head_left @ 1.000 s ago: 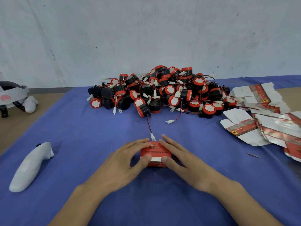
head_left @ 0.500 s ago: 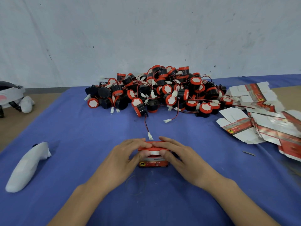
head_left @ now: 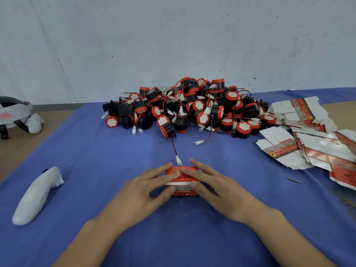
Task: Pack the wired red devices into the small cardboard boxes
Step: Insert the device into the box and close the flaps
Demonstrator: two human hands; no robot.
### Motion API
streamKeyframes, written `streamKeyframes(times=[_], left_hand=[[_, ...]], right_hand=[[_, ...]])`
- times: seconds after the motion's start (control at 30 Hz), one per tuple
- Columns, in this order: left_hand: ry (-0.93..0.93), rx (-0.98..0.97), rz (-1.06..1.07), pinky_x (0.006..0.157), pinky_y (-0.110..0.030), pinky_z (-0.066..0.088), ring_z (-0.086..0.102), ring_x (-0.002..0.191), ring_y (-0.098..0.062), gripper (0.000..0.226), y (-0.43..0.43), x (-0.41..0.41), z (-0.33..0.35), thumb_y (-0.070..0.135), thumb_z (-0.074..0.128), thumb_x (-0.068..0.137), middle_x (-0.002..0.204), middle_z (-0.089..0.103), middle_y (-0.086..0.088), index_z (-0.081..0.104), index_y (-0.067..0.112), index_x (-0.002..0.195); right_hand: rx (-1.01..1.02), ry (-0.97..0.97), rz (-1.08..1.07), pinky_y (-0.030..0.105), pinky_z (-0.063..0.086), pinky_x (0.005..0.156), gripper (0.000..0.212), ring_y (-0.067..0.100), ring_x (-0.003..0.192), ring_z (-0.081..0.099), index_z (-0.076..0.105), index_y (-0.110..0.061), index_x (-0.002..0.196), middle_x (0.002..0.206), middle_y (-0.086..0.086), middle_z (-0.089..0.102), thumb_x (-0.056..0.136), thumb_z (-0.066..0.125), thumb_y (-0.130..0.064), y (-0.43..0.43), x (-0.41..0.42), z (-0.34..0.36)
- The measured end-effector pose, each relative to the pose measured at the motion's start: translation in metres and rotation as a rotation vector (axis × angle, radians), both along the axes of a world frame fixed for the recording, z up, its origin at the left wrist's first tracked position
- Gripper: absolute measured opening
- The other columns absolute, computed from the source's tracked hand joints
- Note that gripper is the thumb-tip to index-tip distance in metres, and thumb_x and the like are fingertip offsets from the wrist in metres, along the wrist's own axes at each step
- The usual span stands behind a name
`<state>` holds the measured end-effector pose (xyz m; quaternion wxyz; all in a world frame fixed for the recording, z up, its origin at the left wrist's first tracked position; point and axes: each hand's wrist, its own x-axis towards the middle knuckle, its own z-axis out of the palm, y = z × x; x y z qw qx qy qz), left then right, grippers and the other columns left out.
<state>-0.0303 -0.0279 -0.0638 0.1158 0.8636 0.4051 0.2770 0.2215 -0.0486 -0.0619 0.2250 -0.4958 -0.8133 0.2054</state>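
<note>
While a pale grey wall [head_left: 173,35] fills the far half of the view, a blue cloth [head_left: 96,160] covers the table from its foot to the near edge. Far and centre on the cloth lies a heap of wired red devices [head_left: 192,108], red-and-black drums tangled with red and black leads ending in white plugs. To the right of it, spilling toward the right edge, is a loose stack of flattened cardboard boxes [head_left: 317,147], white with red print.

Near centre, the left hand [head_left: 146,191] and the right hand [head_left: 221,191] meet over one small red box [head_left: 182,182] that sits on the cloth. Each hand grips it, fingers laid across the top and thumb pressed to the near face.

At near left lies a white handheld controller [head_left: 36,197], and at far left, off the cloth, a white headset [head_left: 15,112].

One device [head_left: 167,128] at the heap's near edge trails a lead toward the hands. Its white plug [head_left: 178,161] lies just beyond the box's far edge, whether touching I cannot tell. A thin dark sliver [head_left: 293,180] lies on the cloth at right.
</note>
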Motion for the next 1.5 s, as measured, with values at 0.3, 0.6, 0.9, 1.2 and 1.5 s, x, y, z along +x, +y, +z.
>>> streamKeyframes(times=[0.3, 0.6, 0.9, 1.2, 1.5], left_hand=[[0.073, 0.221, -0.007, 0.092, -0.026, 0.054, 0.047, 0.133, -0.002, 0.042, -0.001, 0.001, -0.002, 0.051, 0.043, 0.097, 0.148, 0.047, 0.02, 0.061, 0.04, 0.133], [0.053, 0.229, -0.05, 0.088, -0.034, 0.058, 0.047, 0.138, -0.015, 0.038, -0.004, 0.006, -0.01, 0.036, 0.041, 0.1, 0.148, 0.051, 0.009, 0.062, 0.038, 0.132], [-0.315, -0.129, 0.016, 0.105, -0.018, 0.04, 0.044, 0.129, 0.01, 0.028, -0.001, 0.024, -0.006, 0.031, 0.059, 0.097, 0.129, 0.051, 0.039, 0.062, 0.054, 0.113], [-0.958, -0.323, 0.079, 0.074, -0.02, 0.054, 0.068, 0.09, -0.005, 0.019, -0.021, 0.074, 0.043, 0.026, 0.056, 0.101, 0.097, 0.073, 0.012, 0.072, 0.035, 0.097], [-0.832, -0.728, -0.193, 0.085, -0.039, 0.06, 0.07, 0.105, -0.022, 0.036, -0.054, 0.121, 0.077, 0.051, 0.072, 0.076, 0.11, 0.073, -0.002, 0.076, 0.03, 0.104]], right_hand=[[0.174, -0.389, 0.021, 0.032, 0.04, 0.108, 0.05, 0.014, 0.139, 0.04, -0.001, -0.062, 0.146, 0.168, -0.019, -0.001, 0.103, 0.022, -0.056, 0.004, 0.003, 0.004], [0.234, -0.377, 0.012, 0.031, 0.04, 0.107, 0.048, 0.017, 0.141, 0.039, -0.005, -0.066, 0.139, 0.167, -0.017, -0.003, 0.098, 0.016, -0.056, 0.001, 0.001, -0.001], [0.013, 0.52, -0.117, 0.009, 0.045, 0.089, 0.023, -0.007, 0.117, 0.057, 0.07, -0.052, 0.105, 0.13, -0.026, 0.058, 0.089, 0.056, -0.044, 0.006, -0.006, -0.003], [-0.077, 1.088, -0.201, 0.026, 0.058, 0.082, 0.018, 0.006, 0.091, 0.07, 0.065, -0.023, 0.107, 0.094, -0.012, 0.072, 0.104, 0.052, -0.035, -0.012, -0.035, 0.033], [0.133, 1.03, -0.458, 0.014, 0.045, 0.063, 0.019, -0.001, 0.069, 0.058, 0.055, -0.01, 0.096, 0.071, -0.019, 0.061, 0.108, 0.044, -0.02, -0.082, 0.018, 0.061]])
